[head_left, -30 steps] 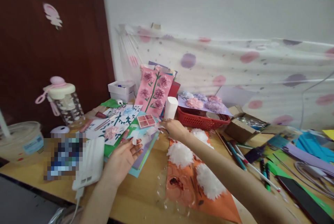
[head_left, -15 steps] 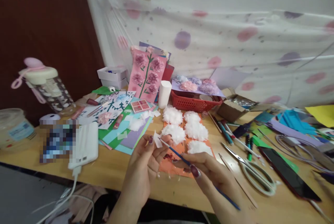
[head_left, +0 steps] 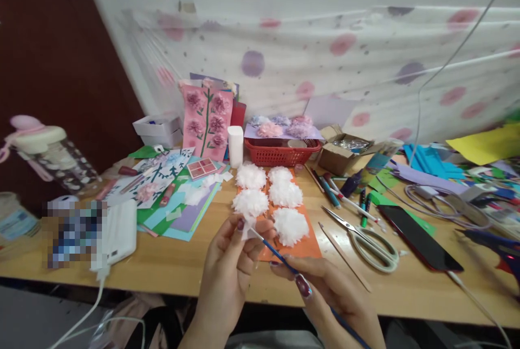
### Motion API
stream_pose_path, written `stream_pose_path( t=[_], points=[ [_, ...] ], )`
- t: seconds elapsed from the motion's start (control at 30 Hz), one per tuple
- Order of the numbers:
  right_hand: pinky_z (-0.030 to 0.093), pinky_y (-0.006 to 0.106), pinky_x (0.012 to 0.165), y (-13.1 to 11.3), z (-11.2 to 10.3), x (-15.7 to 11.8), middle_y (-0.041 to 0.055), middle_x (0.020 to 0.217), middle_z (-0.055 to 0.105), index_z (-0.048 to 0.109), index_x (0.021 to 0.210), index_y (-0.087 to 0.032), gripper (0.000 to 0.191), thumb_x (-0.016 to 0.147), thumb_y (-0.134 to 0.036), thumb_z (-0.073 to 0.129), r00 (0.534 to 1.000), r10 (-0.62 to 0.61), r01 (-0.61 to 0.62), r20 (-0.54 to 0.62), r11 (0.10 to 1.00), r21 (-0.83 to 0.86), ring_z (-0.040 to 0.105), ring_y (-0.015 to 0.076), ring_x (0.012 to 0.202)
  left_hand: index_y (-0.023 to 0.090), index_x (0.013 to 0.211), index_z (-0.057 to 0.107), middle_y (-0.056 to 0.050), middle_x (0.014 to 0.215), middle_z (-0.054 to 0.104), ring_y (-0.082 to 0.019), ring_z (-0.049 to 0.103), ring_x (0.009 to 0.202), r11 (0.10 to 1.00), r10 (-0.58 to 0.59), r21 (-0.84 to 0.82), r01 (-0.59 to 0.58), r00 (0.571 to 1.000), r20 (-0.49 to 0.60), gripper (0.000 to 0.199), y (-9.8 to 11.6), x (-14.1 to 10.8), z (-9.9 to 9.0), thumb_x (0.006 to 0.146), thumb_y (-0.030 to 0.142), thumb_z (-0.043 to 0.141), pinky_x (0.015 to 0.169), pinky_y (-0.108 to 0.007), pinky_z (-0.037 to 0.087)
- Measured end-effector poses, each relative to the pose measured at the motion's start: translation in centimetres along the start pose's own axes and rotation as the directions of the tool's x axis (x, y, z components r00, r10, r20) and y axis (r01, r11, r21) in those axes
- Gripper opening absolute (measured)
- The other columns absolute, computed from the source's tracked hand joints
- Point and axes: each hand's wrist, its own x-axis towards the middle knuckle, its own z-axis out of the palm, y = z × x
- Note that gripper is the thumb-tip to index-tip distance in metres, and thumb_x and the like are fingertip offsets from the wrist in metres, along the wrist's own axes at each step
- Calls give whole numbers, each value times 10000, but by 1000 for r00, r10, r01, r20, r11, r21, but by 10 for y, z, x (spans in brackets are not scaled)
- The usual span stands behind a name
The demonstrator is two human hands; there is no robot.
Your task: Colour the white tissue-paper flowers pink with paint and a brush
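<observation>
Between the thumb and fingers of my left hand [head_left: 227, 265] is a small piece of white tissue paper [head_left: 247, 227]. My right hand [head_left: 331, 289] grips a thin blue stick [head_left: 280, 256], perhaps a slim paintbrush, whose pale tip meets the white piece. Just beyond both hands lies an orange sheet [head_left: 311, 238] bearing several fluffy white paper flowers [head_left: 290, 226]. Part of the sheet's near left side is hidden by my hands.
Scissors [head_left: 365, 243], a thin wooden stick [head_left: 345, 257] and a phone [head_left: 420, 238] lie to the right. Behind stand a red basket [head_left: 282, 154] and a pink flower card [head_left: 207, 121]. A white power bank [head_left: 119, 232] and a bottle [head_left: 52, 156] are left.
The view has turned right, so the desk things appear further left. My hands still hold the blue stick and white piece, which now looks more wrapped about the stick's tip.
</observation>
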Motion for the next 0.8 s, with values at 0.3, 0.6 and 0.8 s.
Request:
stream_pose_path(
  t=[0.3,0.6,0.8],
  points=[
    [485,160,514,0,8,-6,-16,526,685,685,580,-221,355,898,-380,682,928,-42,-9,-369,991,-135,650,105,472,183,728,746,-61,755,791,-157,752,669,999,-42,-24,41,998,-41,308,-11,3,4,528,280,959,719,-249,627],
    [511,205,547,8,-10,0,-24,612,668,665,729,-216,188,911,-174,638,960,-194,175,-203,979,-109,638,119,557,188,674,752,-8,665,757,-158,747,675,991,-96,-87,101,993,64,268,-19,11,4,519,255,961,750,-268,632],
    [569,305,623,20,-18,-2,27,760,696,683,1003,-192,306,782,20,693,895,-419,390,-153,901,-188,650,169,691,214,710,769,-2,741,789,-129,744,695,944,-213,-228,240,967,138,238,-20,7,6,554,223,948,767,-278,640]
  ],
)
